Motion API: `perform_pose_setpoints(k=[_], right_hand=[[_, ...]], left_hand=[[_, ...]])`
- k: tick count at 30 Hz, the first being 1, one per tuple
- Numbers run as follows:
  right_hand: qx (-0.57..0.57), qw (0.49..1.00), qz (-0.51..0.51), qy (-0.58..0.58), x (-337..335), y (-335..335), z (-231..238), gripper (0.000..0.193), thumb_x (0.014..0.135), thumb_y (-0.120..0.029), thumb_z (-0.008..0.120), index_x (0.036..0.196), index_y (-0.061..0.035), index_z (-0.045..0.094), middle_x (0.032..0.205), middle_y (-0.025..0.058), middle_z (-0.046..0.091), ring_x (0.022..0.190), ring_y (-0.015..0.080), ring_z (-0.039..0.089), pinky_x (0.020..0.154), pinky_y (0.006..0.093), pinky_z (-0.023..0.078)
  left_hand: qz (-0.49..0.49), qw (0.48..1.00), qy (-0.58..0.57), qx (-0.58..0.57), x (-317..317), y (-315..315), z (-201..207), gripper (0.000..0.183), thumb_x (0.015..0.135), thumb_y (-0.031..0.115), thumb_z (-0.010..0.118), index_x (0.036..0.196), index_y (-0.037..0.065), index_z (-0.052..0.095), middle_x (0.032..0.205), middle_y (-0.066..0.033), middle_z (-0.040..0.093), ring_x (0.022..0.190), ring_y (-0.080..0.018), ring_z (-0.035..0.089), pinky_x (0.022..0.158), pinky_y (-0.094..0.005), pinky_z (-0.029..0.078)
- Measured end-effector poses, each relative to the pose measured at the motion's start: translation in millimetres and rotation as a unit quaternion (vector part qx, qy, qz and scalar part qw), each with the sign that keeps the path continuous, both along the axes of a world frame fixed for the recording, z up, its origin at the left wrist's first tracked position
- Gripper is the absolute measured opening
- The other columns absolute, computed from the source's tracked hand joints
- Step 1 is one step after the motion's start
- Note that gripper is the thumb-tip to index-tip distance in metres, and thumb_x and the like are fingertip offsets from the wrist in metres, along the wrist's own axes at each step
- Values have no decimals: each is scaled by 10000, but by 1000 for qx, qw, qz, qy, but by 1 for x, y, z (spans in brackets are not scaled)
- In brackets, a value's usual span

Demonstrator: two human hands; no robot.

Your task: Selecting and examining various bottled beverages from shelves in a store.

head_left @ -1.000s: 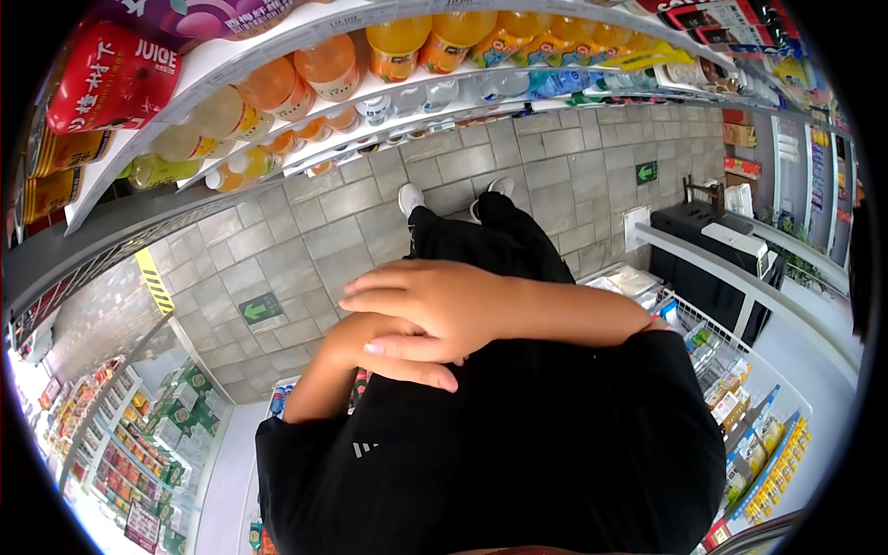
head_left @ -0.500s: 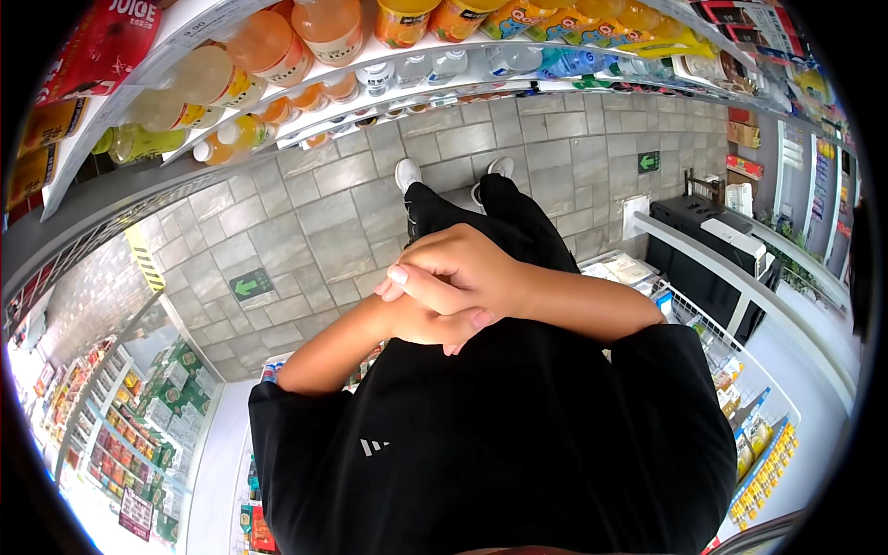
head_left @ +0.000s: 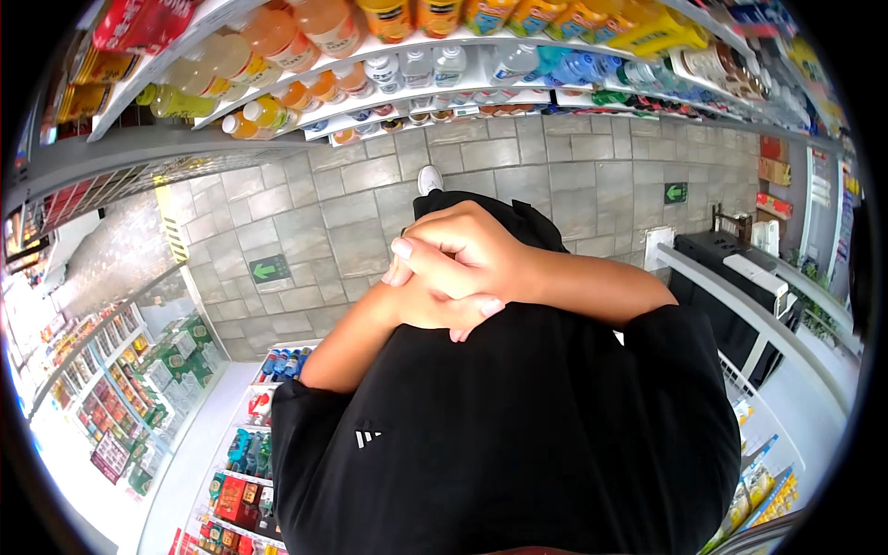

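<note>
My left hand (head_left: 427,307) and my right hand (head_left: 474,248) are clasped together in front of my black shirt (head_left: 518,416). Fingers of each wrap round the other, the right hand lying mostly on the far side. Part of the left hand's fingers is hidden in the clasp. No object shows between the palms. Both forearms are bare below short black sleeves. Beyond the hands, one white shoe (head_left: 429,179) shows on the grey tiled floor (head_left: 351,231).
Shelves of drinks stretch across the far side, with orange bottles (head_left: 324,26), orange cups (head_left: 438,17) and clear bottles (head_left: 450,65). A black machine (head_left: 721,268) stands right behind a grey rail (head_left: 758,324). Stacked green boxes (head_left: 180,356) are at left. Green arrow signs (head_left: 268,269) mark the floor.
My hands stay clasped. The view has tilted and shifted, showing more of the lower drink shelves and the goods at lower left. One shoe shows now, where two showed before.
</note>
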State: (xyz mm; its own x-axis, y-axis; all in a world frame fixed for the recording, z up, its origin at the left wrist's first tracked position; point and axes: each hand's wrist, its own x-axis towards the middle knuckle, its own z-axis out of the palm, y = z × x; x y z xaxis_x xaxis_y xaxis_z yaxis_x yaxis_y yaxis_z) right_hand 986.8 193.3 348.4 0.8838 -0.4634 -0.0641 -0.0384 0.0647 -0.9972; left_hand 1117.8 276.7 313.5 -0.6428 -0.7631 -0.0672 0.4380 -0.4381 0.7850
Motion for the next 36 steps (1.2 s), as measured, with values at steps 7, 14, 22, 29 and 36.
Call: perform_pose_setpoints(k=[7,14,22,29,36], right_hand=[[175,978,-99,53,-115,11,10,391,1079,-307,561,930,-3,757,679,67,696,620,106,651,586,299,550],[265,948,-171,-49,-225,24,-19,300,1097,-167,474,1102,40,692,1157,182,734,1127,268,695,1008,399,546],[321,918,-226,-57,-309,58,-33,278,1086,-230,532,1198,-30,690,1128,43,720,753,45,558,638,226,454],[410,875,-227,-126,-359,83,-59,370,1089,-345,542,1156,-11,688,798,3,639,728,55,571,676,236,470],[283,908,-260,-168,-389,93,-82,384,1082,-292,459,1070,-3,712,1082,79,718,1014,151,649,926,296,500]], left_hand=[[7,995,-96,-27,-106,-2,11,322,1064,303,570,918,20,526,567,-84,541,468,-212,588,453,-322,475],[-146,942,-266,-145,-180,-30,25,382,913,314,833,802,54,575,680,69,419,634,-86,397,581,-260,321],[-155,936,-294,-118,-277,-27,20,381,918,349,816,806,9,684,677,-13,635,630,-126,594,555,-303,441],[-247,888,-379,-86,-333,-20,20,485,965,354,773,637,27,629,528,-8,534,490,-127,498,475,-307,374],[-241,878,-384,-156,-362,-3,8,557,1017,383,709,599,34,588,502,-16,470,472,-142,433,469,-323,342]])
